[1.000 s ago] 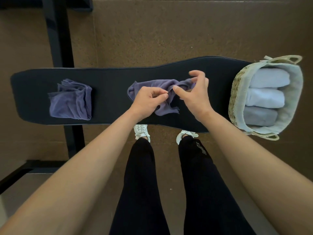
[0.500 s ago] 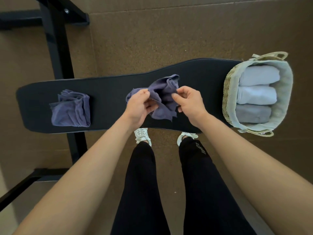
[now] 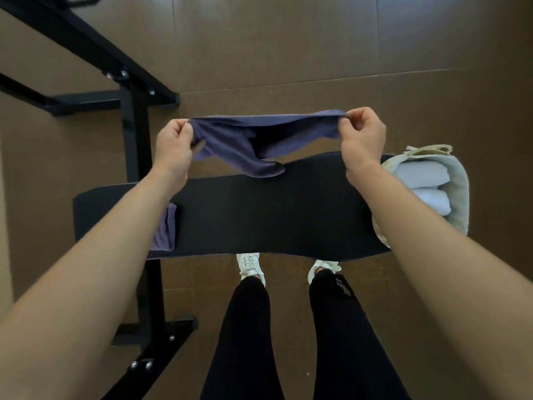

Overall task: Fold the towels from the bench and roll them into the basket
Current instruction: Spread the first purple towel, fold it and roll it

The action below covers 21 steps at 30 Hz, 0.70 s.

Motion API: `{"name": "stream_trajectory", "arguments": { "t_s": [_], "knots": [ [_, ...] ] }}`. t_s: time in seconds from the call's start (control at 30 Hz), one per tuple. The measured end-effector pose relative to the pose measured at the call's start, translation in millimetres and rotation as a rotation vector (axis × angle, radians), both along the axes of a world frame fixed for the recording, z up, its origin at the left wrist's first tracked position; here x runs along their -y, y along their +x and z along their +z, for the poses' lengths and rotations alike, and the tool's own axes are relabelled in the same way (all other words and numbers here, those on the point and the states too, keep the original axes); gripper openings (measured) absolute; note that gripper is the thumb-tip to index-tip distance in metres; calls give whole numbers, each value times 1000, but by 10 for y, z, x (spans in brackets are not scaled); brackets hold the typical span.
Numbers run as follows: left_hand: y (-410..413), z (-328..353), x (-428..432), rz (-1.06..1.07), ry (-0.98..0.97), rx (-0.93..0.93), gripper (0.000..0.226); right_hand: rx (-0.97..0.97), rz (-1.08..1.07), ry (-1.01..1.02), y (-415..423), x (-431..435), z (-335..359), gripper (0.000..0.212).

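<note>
**Purple towel held up by both top corners over the bench**

The room is mostly brown tiled floor (image 3: 317,53) with a few seams running across it. A black metal frame (image 3: 135,134) stands on it at the far left, with bolts showing at the joints. The long black padded bench (image 3: 274,220) runs left to right through the middle. The person stands at its near edge in black trousers (image 3: 245,342) and white shoes (image 3: 249,264).

The basket (image 3: 461,192) sits at the right end of the bench. It's woven with a pale cloth lining and is partly hidden behind the right forearm. Two pale rolled towels (image 3: 421,173) lie side by side in it.

The purple towel (image 3: 245,145) is in the air over the far edge of the bench, stretched between the two hands. Its middle sags, and I can't tell whether the lowest fold touches the padding. The left hand (image 3: 173,145) pinches the left corner, fingers curled in tight. The right hand (image 3: 363,137) pinches the right corner between thumb and forefinger, with the other fingers tucked. The hands are well apart.

A second purple towel (image 3: 165,226) lies near the left end of the bench, mostly hidden behind the left forearm.
</note>
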<state>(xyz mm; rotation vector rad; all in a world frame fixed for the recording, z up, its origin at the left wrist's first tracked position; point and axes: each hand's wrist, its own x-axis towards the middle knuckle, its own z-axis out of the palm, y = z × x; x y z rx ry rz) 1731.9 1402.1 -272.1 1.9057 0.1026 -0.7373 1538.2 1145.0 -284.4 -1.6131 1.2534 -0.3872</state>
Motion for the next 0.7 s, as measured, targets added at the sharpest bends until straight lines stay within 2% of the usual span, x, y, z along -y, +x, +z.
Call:
{"name": "stream_trajectory", "arguments": {
  "t_s": [0.13,0.2,0.27,0.4,0.5,0.57,0.67,0.7],
  "knots": [
    [49,269,-11,-240,167,446,12,85,24,-202,-27,107,278,4],
    [-61,284,-128,-318,186,541,11,63,11,-248,-171,63,300,4],
    [-243,161,-296,-354,214,547,16,13,25,-233,-402,-58,223,8],
    [-729,-307,-684,-441,338,518,20,-161,126,-163,-964,-455,-118,9],
    [-1131,-742,-990,-501,448,402,15,-332,156,-54,-1374,-774,-473,12],
    [-1396,-1013,-1184,-558,545,272,14,-498,223,112,-1624,-950,-726,22],
    [-1731,-1315,-1445,-637,735,5,17,-784,387,429,-1883,-1098,-1051,56],
    [-1811,-1385,-1512,-676,803,-87,19,-861,431,527,-1923,-1103,-1126,57]
  ]
}}
